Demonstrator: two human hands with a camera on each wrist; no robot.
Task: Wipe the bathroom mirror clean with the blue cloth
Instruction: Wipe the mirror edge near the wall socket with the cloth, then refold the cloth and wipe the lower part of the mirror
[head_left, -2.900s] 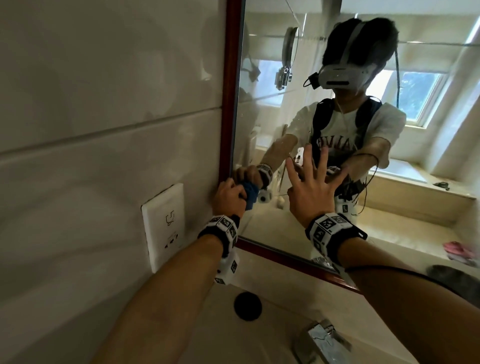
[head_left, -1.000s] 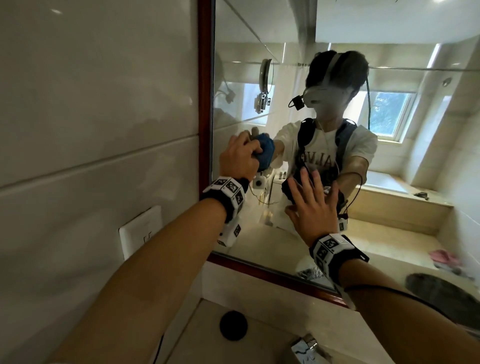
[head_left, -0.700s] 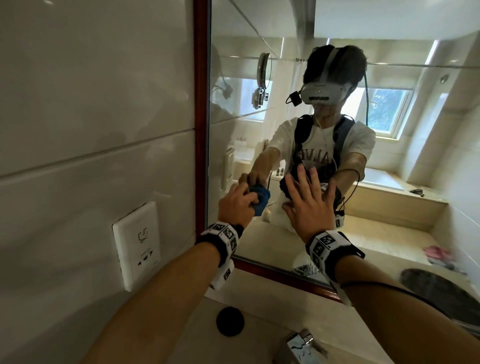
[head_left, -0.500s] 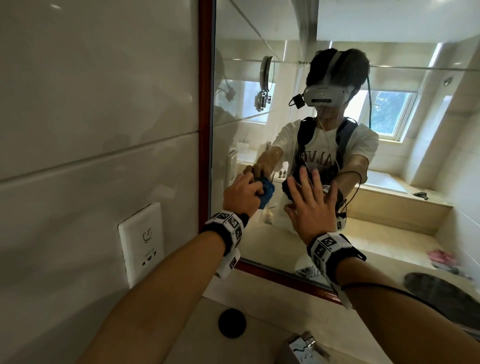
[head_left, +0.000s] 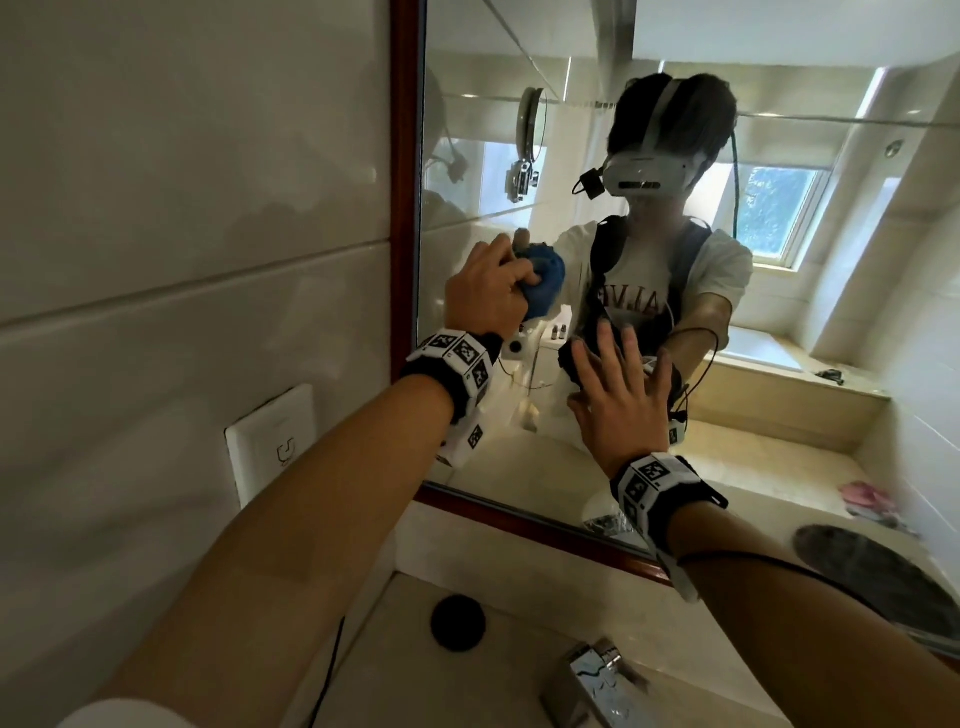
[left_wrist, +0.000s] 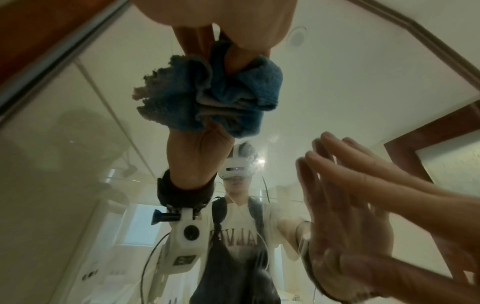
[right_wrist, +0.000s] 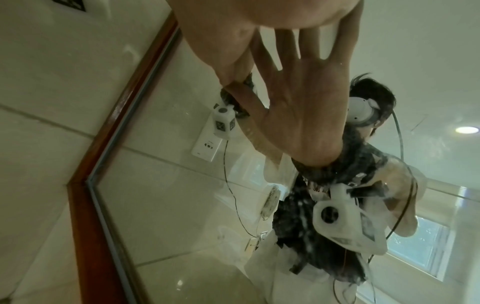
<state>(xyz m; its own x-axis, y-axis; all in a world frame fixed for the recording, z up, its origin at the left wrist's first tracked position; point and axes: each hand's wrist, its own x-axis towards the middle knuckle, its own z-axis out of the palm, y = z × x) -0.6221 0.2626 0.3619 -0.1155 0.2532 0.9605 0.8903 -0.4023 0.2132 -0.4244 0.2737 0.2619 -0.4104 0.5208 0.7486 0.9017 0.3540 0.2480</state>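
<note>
Blue cloth (head_left: 543, 288) is being pressed, bunched, against the mirror (head_left: 488, 457) glass near its left edge.

It is being gripped by the left hand (head_left: 488, 299), whose fingers are curled round it, while the right hand (head_left: 621, 410) is being held flat on the glass lower down, fingers straight and spread. The glass is being bordered by a dark red wooden frame (head_left: 405, 208); pale glossy wall tiles (head_left: 182, 182) and a white socket (head_left: 270, 441) are being shown to its left, a beige countertop (head_left: 395, 675) and chrome tap (head_left: 592, 675) below.
</note>
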